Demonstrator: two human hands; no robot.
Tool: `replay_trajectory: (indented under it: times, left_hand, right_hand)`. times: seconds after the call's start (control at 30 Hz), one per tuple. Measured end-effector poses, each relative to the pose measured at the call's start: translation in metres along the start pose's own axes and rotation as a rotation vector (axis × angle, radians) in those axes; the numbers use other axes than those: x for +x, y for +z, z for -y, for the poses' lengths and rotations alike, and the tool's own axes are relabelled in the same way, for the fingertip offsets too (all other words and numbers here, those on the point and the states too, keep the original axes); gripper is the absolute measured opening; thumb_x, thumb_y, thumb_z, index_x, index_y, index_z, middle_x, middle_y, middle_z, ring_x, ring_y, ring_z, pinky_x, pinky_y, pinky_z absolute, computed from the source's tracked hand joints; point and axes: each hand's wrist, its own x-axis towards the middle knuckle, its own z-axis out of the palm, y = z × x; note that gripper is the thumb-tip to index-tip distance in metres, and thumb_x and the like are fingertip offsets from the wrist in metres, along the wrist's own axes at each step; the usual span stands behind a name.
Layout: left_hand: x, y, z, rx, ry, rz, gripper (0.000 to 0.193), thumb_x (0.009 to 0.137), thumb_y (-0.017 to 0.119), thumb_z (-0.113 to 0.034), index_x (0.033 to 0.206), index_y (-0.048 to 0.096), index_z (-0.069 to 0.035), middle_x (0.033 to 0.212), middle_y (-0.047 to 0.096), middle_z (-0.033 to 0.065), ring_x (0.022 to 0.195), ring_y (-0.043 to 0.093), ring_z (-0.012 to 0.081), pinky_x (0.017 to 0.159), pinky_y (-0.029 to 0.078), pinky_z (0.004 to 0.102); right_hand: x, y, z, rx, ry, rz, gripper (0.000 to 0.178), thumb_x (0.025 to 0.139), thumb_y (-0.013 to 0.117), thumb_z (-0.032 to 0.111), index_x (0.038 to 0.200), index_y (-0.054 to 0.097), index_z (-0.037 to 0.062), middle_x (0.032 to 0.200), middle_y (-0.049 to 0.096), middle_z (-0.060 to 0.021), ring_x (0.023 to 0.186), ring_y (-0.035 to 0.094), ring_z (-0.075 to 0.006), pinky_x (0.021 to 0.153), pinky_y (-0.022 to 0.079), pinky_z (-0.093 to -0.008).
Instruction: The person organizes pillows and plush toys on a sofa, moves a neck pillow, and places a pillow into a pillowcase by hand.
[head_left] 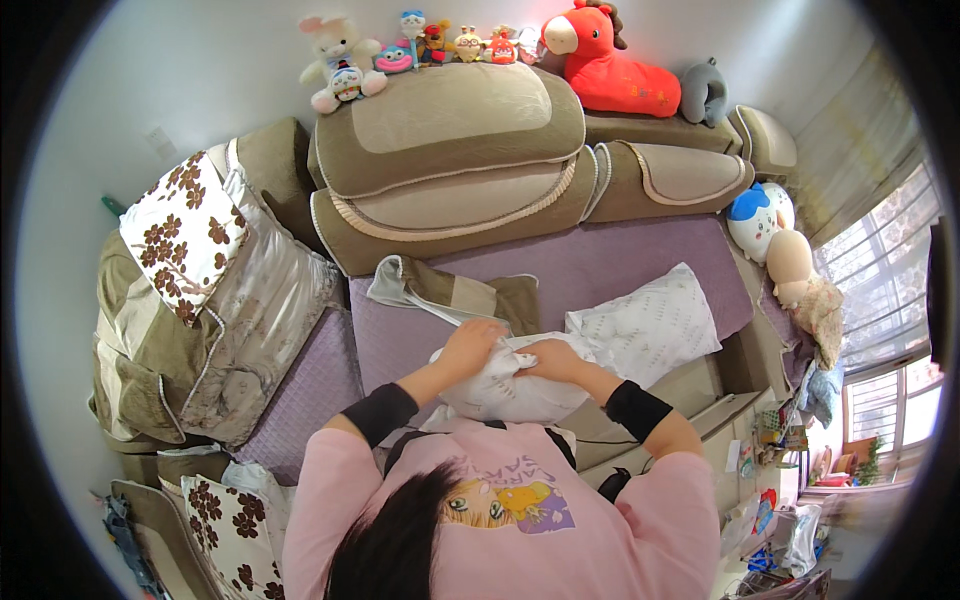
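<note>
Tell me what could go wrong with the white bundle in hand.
The white bundle might slip or strain if the left hand and right hand pull unevenly at its gathered fabric. The white pillow beside it, at the front edge of the lilac seat cover, might be nudged off.

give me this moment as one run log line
left hand: on bunched white cloth; right hand: pinching same cloth; nearby: white printed pillow, olive-beige cloth; seat: purple cover

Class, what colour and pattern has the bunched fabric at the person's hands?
The bunched fabric is white with small, faint marks, best seen in the head view.
</note>
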Motion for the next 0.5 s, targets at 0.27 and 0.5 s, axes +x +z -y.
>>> replay_trajectory:
  times: [0.27, 0.5]
  left_hand:
    - [-0.019, -0.028, -0.022, -0.134, -0.210, 0.481, 0.075, 0.048, 0.070, -0.049, 0.108, 0.046, -0.009, 0.101, 0.055, 0.0121, 0.093, 0.052, 0.0289, 0.077, 0.042, 0.0372]
    - [-0.003, -0.008, 0.000, -0.308, -0.352, 0.766, 0.050, 0.050, 0.072, -0.042, 0.089, 0.060, -0.013, 0.083, 0.061, 0.0102, 0.077, 0.057, 0.0278, 0.066, 0.044, 0.0350]
  right_hand:
    - [0.004, -0.006, -0.009, 0.218, 0.189, 0.131, 0.041, 0.067, 0.062, 0.042, 0.093, 0.061, 0.0092, 0.087, 0.060, -0.0133, 0.081, 0.056, -0.0272, 0.071, 0.042, -0.0338]
    - [-0.031, -0.042, 0.012, -0.295, -0.237, -0.167, 0.083, 0.058, 0.066, 0.046, 0.123, 0.033, 0.0064, 0.124, 0.035, -0.0177, 0.109, 0.038, -0.0324, 0.089, 0.032, -0.0400]
